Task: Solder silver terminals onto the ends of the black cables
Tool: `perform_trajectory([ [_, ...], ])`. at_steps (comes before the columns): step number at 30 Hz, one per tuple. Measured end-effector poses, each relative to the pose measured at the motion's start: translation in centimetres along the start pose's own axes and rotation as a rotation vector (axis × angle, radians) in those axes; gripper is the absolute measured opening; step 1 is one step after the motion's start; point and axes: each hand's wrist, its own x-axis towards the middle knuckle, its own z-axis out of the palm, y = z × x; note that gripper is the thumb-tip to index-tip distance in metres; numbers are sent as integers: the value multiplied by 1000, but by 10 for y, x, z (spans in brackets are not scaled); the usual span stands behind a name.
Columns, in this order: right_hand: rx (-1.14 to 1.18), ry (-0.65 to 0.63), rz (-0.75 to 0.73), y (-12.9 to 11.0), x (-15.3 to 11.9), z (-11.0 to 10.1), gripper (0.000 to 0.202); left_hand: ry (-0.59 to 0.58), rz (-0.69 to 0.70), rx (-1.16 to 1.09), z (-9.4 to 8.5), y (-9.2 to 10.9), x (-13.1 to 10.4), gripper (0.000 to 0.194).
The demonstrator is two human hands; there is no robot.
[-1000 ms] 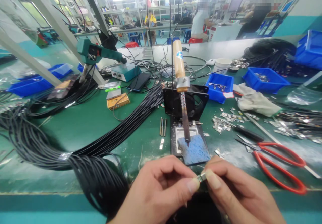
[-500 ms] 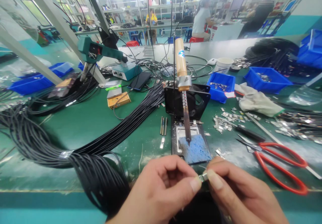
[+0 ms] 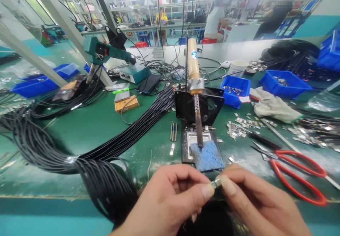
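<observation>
Near the front edge of the green table, my left hand (image 3: 176, 197) pinches one end of a small metal connector (image 3: 216, 183) between thumb and forefinger. The other end is between the thumb and forefinger of my right hand (image 3: 252, 197), so both hands meet at it. Just beyond them lies a blue sponge (image 3: 208, 157) on a black stand. A soldering iron (image 3: 194, 66) with a wooden handle rests there, tip down at the sponge. To the left, a thick bundle of black cables (image 3: 106, 151) hangs over the table edge.
Red-handled scissors (image 3: 300, 161) lie to the right, near loose metal connectors (image 3: 236, 129). Blue bins (image 3: 287, 84), a white glove (image 3: 277, 108) and a paper cup (image 3: 237, 68) stand behind. A wooden box (image 3: 126, 104) and phone (image 3: 148, 84) are left of the iron. People sit in the background.
The view has shifted slightly. More of the connector shows between my fingertips, and my right fingertips sit a little farther from my left ones.
</observation>
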Motion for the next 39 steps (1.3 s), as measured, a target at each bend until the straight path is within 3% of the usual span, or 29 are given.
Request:
perform_trajectory([
  [2,-132,51,-129,3,0,-8,8,11,-4,24,1,1,0,23],
  [4,-287,66,-284,7,-3,-18,13,22,-13,72,2,2,0,23],
  [8,-606,-36,-534,12,-11,-35,32,66,-17,178,5,2,-2,24],
  [11,-700,-148,-643,7,-9,-41,37,75,14,249,5,0,-3,24],
  [18,-655,-292,-667,-15,6,-39,25,45,197,413,2,1,-4,17],
  [27,-752,-298,-789,-15,13,-34,38,30,214,482,0,-4,-6,18],
  [33,-813,-306,-908,-20,15,-37,49,3,101,372,2,0,-5,15],
  [39,-704,-316,-900,-9,5,-47,29,-109,-96,185,-5,2,-6,25],
])
